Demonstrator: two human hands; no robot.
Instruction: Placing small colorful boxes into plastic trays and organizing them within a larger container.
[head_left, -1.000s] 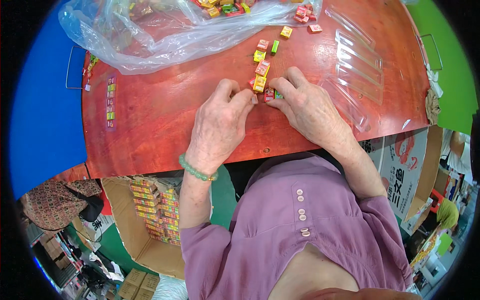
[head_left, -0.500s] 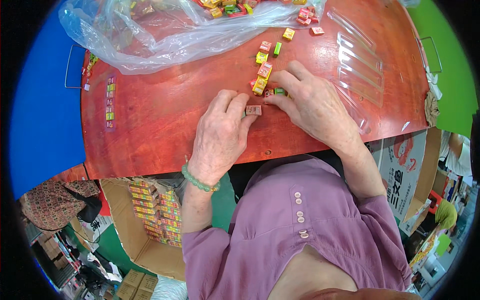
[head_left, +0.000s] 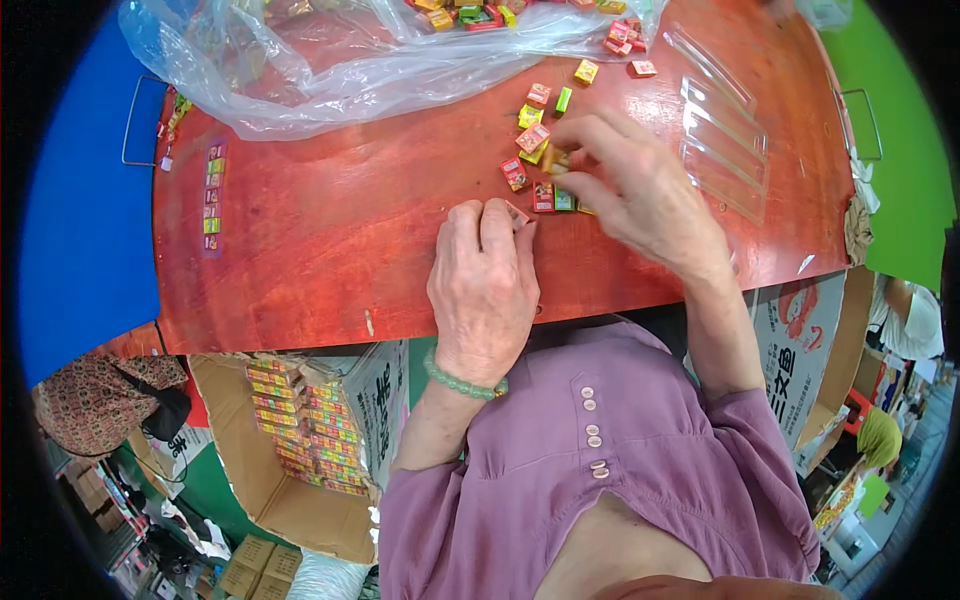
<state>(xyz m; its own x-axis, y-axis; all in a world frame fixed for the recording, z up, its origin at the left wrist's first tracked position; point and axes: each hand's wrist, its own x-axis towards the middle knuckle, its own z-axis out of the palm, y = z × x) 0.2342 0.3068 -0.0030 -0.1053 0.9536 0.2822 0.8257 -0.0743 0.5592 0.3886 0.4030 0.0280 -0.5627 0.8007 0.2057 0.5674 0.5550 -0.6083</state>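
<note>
Head view, looking straight down at a person in a purple buttoned top seated at a reddish-brown wooden table [head_left: 330,250].

The left hand [head_left: 485,290] lies palm down near the table's front edge, a green bead bracelet [head_left: 462,383] around its wrist. Its fingers [head_left: 497,220] are curled together, and the fingertips pinch a small pink-red box [head_left: 518,213] against the table top.

The right hand [head_left: 640,190] reaches further across the table, just to the right of the left hand and apart from it. Its thumb and forefinger close on a small yellow box [head_left: 556,160]; the other fingers are bent loosely beside them.

Between and just beyond the two hands lies a loose cluster of small coloured boxes [head_left: 532,140], red, yellow and green, some touching one another. A few more lie further off toward the far edge.

Across the far side of the table spreads a crumpled clear plastic bag [head_left: 330,70] with more small boxes inside it. To the right lie clear plastic trays [head_left: 725,140], flat on the wood. Near the left edge lies a narrow strip of small boxes [head_left: 212,195] in a row.

Below the table, to the left of the person, stands an open cardboard carton [head_left: 300,450] with stacked colourful packs inside.
</note>
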